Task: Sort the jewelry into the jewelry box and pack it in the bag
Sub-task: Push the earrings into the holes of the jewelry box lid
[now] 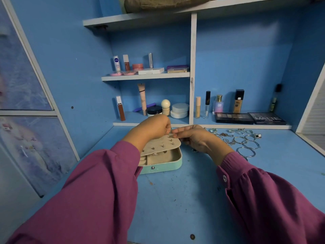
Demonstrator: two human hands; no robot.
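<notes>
A mint-green jewelry box (164,167) lies open on the blue desk, its beige earring panel (161,147) tilted up over the compartments and studded with several small earrings. My left hand (154,127) hovers over the panel's far edge with curled fingers, pinching something tiny that I cannot make out. My right hand (191,136) meets it from the right, its fingertips pinching at the panel's top right corner. Silver bangles (246,147), rings (237,132) and chains (226,138) lie loose on the desk to the right of the box.
Cosmetics bottles and jars (175,108) fill the low shelf behind the box, with two dark palettes (249,118) at the right. More makeup stands on the upper shelf (146,76). A brown bag (158,4) rests on the top shelf.
</notes>
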